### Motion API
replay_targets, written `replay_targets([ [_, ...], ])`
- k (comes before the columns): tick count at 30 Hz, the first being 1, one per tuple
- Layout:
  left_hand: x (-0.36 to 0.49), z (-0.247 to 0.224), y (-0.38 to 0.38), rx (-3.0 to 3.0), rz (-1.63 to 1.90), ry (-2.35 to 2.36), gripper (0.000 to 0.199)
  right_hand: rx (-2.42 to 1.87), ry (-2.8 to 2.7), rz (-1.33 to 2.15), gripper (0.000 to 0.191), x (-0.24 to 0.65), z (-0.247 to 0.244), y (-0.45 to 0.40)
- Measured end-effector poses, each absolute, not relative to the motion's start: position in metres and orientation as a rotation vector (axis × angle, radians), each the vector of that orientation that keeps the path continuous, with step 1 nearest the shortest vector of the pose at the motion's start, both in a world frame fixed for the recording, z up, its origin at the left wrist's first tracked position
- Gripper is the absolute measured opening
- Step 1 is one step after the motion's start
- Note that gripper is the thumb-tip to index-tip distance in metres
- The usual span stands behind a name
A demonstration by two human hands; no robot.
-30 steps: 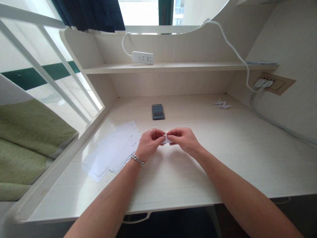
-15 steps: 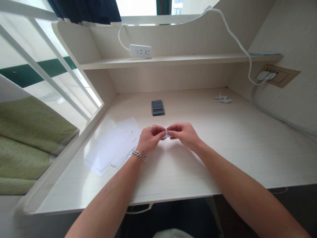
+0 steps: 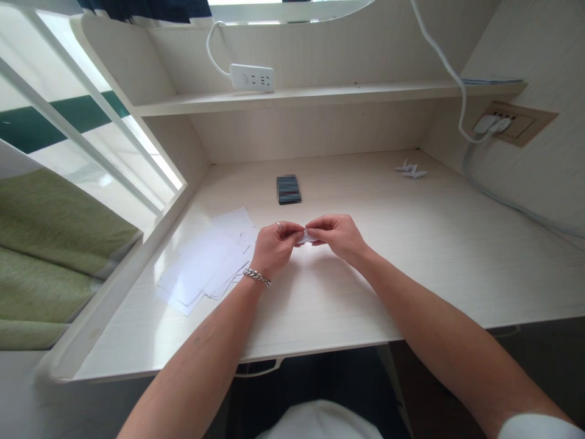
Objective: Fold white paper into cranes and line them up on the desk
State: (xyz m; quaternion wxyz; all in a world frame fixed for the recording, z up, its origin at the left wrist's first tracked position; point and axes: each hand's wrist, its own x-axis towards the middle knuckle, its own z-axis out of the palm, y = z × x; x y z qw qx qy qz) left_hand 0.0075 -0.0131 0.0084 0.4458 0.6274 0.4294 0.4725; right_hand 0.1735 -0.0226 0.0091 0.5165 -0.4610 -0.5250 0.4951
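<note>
Between my fingertips is a small folded piece of white paper [image 3: 308, 238], mostly covered by the fingers. My left hand [image 3: 276, 245], with a ring and a chain bracelet, pinches its left side. My right hand [image 3: 338, 235] pinches it from the right, thumb and index finger pressed together. Both hands are just over the middle of the desk, their fingertips almost meeting. To the left of my left hand, several loose sheets of white paper [image 3: 205, 259] lie overlapping. Two small white paper cranes [image 3: 411, 171] rest at the back right.
A dark, blurred-out flat object [image 3: 288, 189] lies on the desk [image 3: 425, 244] beyond my hands. Above, a white power strip [image 3: 251, 78] sits on the shelf [image 3: 320, 94]. A white cable [image 3: 441, 58] runs down to the wall socket [image 3: 518, 125] at right.
The view has tilted down a little, so everything appears higher in the picture. My fingers have shifted slightly on the folded paper, and more of its white surface shows between them.
</note>
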Motion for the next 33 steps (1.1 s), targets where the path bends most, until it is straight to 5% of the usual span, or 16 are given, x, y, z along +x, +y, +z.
replay_targets([
  [33, -0.002, 0.012, -0.010, 1.456, 1.052, 0.950, 0.024, -1.071, -1.469, 1.045, 0.018, 0.173, 0.002, -0.020],
])
